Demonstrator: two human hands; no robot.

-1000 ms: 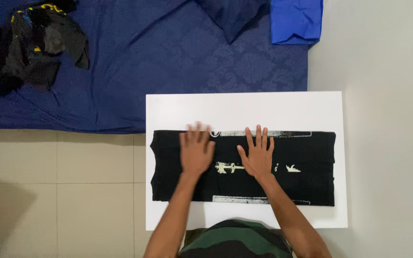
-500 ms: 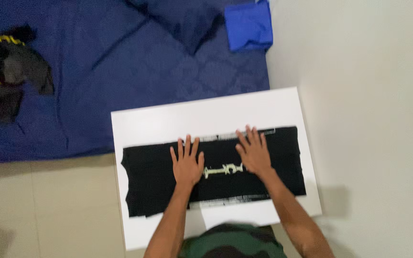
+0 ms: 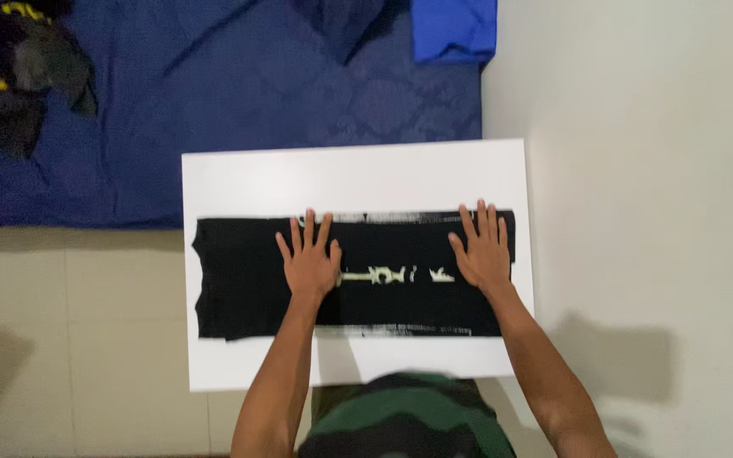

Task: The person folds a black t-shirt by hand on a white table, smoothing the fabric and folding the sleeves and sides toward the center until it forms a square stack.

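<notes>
With both grips spread wide and flat, my left hand (image 3: 308, 264) and right hand (image 3: 485, 254) press the folded black shirt (image 3: 231, 276) on the white table (image 3: 349, 174), where uneven pressure could bunch the fold.

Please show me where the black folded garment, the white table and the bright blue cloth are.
black folded garment (image 3: 239, 276), head view, plain left part.
white table (image 3: 349, 178), head view, bare far strip.
bright blue cloth (image 3: 454, 30), head view, its middle.
</notes>
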